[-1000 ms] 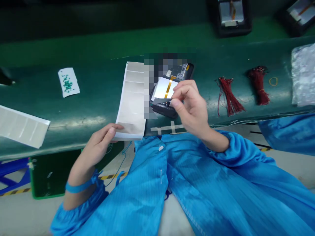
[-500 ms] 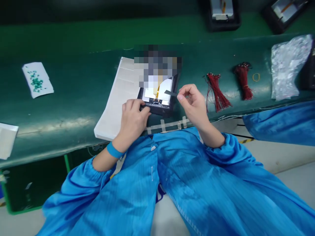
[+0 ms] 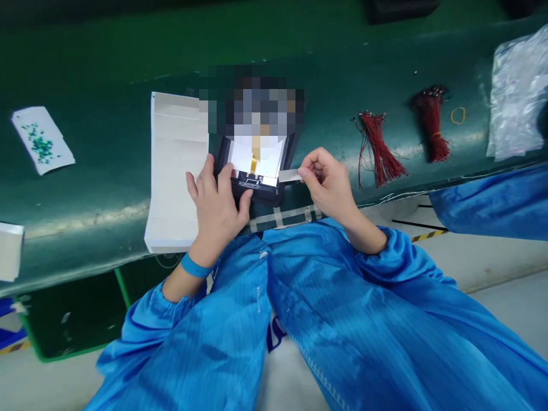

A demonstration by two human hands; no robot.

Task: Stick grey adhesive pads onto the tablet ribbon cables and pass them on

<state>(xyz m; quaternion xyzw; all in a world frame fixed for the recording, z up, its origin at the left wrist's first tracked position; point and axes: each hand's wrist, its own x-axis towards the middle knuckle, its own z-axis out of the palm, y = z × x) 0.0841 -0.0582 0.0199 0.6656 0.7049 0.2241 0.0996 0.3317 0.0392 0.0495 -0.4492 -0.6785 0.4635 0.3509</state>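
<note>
A black-framed device (image 3: pixel 277 197) lies on the green mat, with a white panel, an orange ribbon cable (image 3: pixel 254 164) and a small dark circuit strip near its front edge. Its far part is blurred out by pixelation. My left hand (image 3: pixel 218 197) is open, fingers spread, its fingertips at the device's left and front edge. Between thumb and forefinger, my right hand (image 3: pixel 327 182) pinches a thin greyish strip (image 3: pixel 290 176). The strip's free end reaches the device's right edge; whether it touches, I cannot tell.
Left of the device lies a stack of white paper sheets (image 3: pixel 175 177). Farther left, a white card (image 3: pixel 43 140) carries small green pieces. To the right are two red wire bundles (image 3: pixel 381 148), a rubber band (image 3: pixel 458 116) and clear plastic bags (image 3: pixel 518 94). A green-framed bin (image 3: pixel 72 314) stands below the table.
My left hand has spread its fingers. The strip in my right hand has moved down to the device's right edge and now looks pale. The paper stack has shifted left of the device.
</note>
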